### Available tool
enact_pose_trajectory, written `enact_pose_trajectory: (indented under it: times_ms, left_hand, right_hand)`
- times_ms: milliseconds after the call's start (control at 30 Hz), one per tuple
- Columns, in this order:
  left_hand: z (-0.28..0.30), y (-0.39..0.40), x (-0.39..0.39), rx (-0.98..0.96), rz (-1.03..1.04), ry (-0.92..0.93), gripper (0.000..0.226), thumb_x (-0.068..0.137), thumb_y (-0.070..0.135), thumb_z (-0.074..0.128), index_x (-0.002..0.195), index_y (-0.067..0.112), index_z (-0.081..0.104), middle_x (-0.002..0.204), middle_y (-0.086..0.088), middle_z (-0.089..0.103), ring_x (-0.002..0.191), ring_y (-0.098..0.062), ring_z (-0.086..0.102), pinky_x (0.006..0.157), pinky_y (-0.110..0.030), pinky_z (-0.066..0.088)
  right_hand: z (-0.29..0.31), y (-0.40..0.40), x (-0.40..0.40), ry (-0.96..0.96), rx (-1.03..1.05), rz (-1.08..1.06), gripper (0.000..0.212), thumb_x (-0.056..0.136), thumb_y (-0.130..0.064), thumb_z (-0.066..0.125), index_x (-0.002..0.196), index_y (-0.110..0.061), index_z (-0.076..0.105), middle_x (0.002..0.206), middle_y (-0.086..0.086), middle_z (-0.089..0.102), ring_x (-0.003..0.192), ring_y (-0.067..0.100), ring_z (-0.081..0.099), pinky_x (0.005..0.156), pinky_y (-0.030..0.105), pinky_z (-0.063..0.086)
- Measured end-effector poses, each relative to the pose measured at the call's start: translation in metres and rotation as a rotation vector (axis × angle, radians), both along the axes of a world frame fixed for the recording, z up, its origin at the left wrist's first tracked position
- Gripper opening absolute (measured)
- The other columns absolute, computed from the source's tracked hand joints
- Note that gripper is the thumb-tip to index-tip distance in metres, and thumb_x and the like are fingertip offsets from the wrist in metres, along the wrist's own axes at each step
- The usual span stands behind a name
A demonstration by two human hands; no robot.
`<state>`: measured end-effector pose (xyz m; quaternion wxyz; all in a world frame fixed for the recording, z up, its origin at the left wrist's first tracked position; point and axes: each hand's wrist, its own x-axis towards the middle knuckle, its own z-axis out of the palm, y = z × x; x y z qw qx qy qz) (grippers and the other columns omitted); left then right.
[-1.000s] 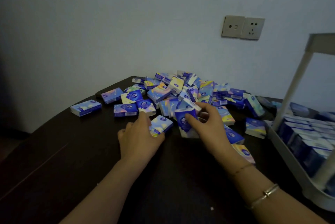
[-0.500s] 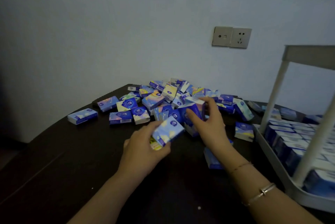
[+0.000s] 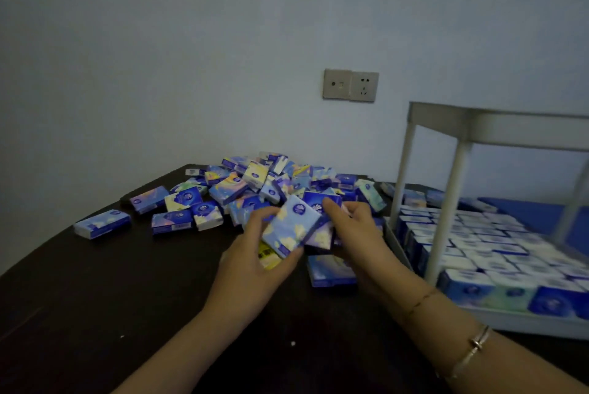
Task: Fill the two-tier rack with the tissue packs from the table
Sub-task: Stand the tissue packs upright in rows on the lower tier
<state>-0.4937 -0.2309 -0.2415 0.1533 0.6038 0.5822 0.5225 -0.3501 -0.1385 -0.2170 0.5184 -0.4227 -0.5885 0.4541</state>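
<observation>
**Gathering tissue packs beside the half-filled rack**

Holding a pale blue tissue pack (image 3: 294,226) tilted above the dark table (image 3: 95,298), the left hand (image 3: 251,269) had its thumb on the near edge and its fingers curled over the far edge, clamped on it. A yellow pack edge showed under the same palm. Just to the right, the right hand (image 3: 353,234) gripped a small bundle of packs (image 3: 320,221), thumb on top and fingers wrapped beneath; how many it held could not be told. The two hands were close together, the packs almost touching.

Behind them the loose pile of tissue packs (image 3: 255,183) spread across the far middle of the table, with single packs scattered to the left. One pack (image 3: 330,271) lay flat under the right wrist. The white two-tier rack (image 3: 446,218) stood at the right; its lower tier was packed with upright rows of packs (image 3: 478,250). A wall socket (image 3: 350,85) sat on the far wall.
</observation>
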Motion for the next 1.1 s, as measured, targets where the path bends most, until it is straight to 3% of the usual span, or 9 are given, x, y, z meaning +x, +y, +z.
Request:
enact_pose_trajectory:
  times_ms: [67,167,233,333,500,733,900,1000,1100]
  left_hand:
    - [0.003,-0.006,0.020,-0.001,-0.036,0.013,0.055,0.069,0.053,0.069,0.115,0.052,0.037,0.107,0.016,0.063,0.093,-0.006,0.065,0.081,-0.039,0.055]
    - [0.010,-0.015,0.043,0.020,-0.062,0.004,0.063,0.061,0.063,0.064,0.115,0.050,0.035,0.105,0.010,0.066,0.090,-0.011,0.067,0.079,-0.042,0.056]
    - [0.014,-0.021,0.060,0.007,-0.090,-0.007,0.064,0.061,0.063,0.065,0.114,0.050,0.033,0.103,0.011,0.066,0.089,-0.011,0.067,0.079,-0.042,0.056]
    - [0.021,-0.030,0.089,-0.041,-0.164,-0.007,0.080,0.059,0.064,0.067,0.126,0.047,0.026,0.115,0.014,0.061,0.102,-0.008,0.063,0.088,-0.040,0.053]
    - [0.031,-0.043,0.134,-0.002,-0.245,0.012,0.076,0.070,0.038,0.079,0.121,0.044,0.023,0.108,0.029,0.052,0.095,0.015,0.054,0.077,-0.007,0.046]
    - [0.050,-0.052,0.181,-0.019,-0.211,0.180,0.076,0.073,0.047,0.070,0.132,0.028,0.027,0.119,0.005,0.058,0.107,-0.016,0.059,0.088,-0.042,0.052]
    - [0.067,-0.049,0.211,-0.063,-0.192,0.377,0.071,0.068,0.048,0.068,0.127,0.034,0.032,0.114,0.005,0.062,0.103,-0.020,0.061,0.084,-0.043,0.052]
    - [0.076,-0.043,0.235,-0.027,-0.202,0.492,0.071,0.076,0.044,0.068,0.133,0.036,0.027,0.123,0.007,0.058,0.112,-0.018,0.057,0.086,-0.042,0.051]
    - [0.082,-0.027,0.258,0.000,-0.232,0.591,0.071,0.079,0.051,0.063,0.137,0.036,0.024,0.133,0.006,0.050,0.121,-0.018,0.051,0.090,-0.046,0.048]
  right_hand:
    - [0.006,-0.011,0.008,0.056,-0.051,0.039,0.037,0.089,-0.033,0.061,0.105,-0.005,0.043,0.083,0.012,0.059,0.058,0.008,0.063,0.045,0.018,0.046]
    - [0.020,-0.035,0.023,0.120,-0.098,0.044,0.076,0.067,-0.050,0.068,0.115,0.002,0.042,0.104,0.026,0.062,0.086,0.031,0.068,0.065,0.040,0.057]
    - [0.028,-0.052,0.038,0.130,-0.082,0.047,0.059,0.074,-0.045,0.067,0.109,-0.004,0.042,0.105,0.023,0.061,0.094,0.033,0.066,0.080,0.054,0.055]
    - [0.034,-0.072,0.064,0.128,-0.030,0.021,0.023,0.091,-0.026,0.058,0.093,-0.018,0.037,0.097,0.015,0.057,0.090,0.026,0.063,0.085,0.048,0.053]
    - [0.046,-0.100,0.103,0.170,-0.043,0.000,0.024,0.090,-0.022,0.059,0.093,-0.022,0.034,0.089,0.011,0.060,0.078,0.022,0.065,0.072,0.040,0.056]
    - [0.060,-0.120,0.168,0.066,-0.062,0.048,0.024,0.089,-0.018,0.059,0.095,-0.017,0.036,0.086,0.007,0.055,0.078,0.015,0.060,0.065,0.025,0.047]
    - [0.073,-0.129,0.213,-0.221,-0.051,0.000,0.053,0.081,-0.045,0.067,0.118,-0.017,0.043,0.105,0.006,0.064,0.096,0.018,0.064,0.089,0.036,0.052]
    - [0.086,-0.132,0.241,-0.436,0.016,-0.016,0.051,0.079,-0.038,0.071,0.119,-0.019,0.046,0.105,0.000,0.060,0.095,0.013,0.060,0.077,0.026,0.053]
    - [0.093,-0.121,0.270,-0.513,0.012,-0.050,0.048,0.079,-0.034,0.073,0.117,-0.017,0.048,0.109,0.004,0.059,0.101,0.020,0.059,0.083,0.034,0.054]
